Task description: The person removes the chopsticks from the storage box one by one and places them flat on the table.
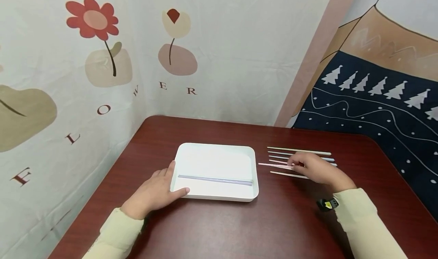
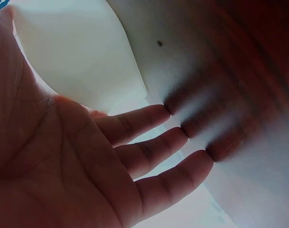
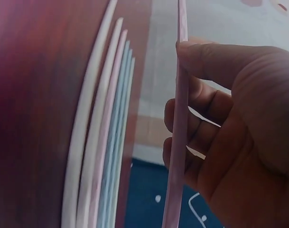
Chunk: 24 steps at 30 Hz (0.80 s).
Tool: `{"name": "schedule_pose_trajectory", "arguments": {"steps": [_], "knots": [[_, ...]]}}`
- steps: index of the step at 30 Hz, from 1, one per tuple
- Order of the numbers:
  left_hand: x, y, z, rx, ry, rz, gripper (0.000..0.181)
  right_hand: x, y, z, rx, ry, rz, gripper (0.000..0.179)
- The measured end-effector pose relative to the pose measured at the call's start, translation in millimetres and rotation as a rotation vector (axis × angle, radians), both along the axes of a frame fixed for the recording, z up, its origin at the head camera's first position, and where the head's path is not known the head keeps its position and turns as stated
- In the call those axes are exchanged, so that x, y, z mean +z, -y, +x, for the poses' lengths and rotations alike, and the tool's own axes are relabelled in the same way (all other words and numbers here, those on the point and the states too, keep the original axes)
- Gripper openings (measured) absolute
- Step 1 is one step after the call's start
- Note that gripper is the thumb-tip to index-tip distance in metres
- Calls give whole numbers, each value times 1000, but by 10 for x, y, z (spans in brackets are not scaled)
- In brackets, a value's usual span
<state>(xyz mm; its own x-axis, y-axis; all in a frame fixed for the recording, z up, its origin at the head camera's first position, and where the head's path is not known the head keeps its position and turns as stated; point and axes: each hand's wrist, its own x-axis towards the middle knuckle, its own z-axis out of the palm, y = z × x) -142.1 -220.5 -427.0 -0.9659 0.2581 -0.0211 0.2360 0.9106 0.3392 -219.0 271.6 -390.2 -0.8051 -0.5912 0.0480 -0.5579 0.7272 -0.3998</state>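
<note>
My right hand (image 1: 313, 168) pinches a pink chopstick (image 3: 174, 199) between thumb and fingers, raised off the table in the right wrist view. Beneath and around it lies a row of several pastel chopsticks, among them a green one (image 1: 297, 150) at the back and a cream one (image 1: 285, 174) in front. To their left is a shallow white tray (image 1: 212, 154). A pair of chopsticks, mainly purple (image 1: 215, 180), lies lengthwise inside it. My left hand (image 1: 154, 190) rests at the tray's left side with fingers extended, the thumb over its front left corner.
A dark red-brown table (image 1: 219, 228) bears everything. Behind and to the left hangs a white cloth (image 1: 239, 61) with flower prints; a dark blue cloth with white trees (image 1: 362, 103) borders the right side.
</note>
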Motion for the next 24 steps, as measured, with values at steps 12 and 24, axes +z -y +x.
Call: {"name": "schedule_pose_trajectory", "arguments": {"steps": [12,24], "knots": [[34,-8,2,4,-5,-1,107,-166,-331,227,-7,-54,39,15],[16,0,-3,-3,-13,-1,107,-337,-412,323,1,-100,52,25]]}}
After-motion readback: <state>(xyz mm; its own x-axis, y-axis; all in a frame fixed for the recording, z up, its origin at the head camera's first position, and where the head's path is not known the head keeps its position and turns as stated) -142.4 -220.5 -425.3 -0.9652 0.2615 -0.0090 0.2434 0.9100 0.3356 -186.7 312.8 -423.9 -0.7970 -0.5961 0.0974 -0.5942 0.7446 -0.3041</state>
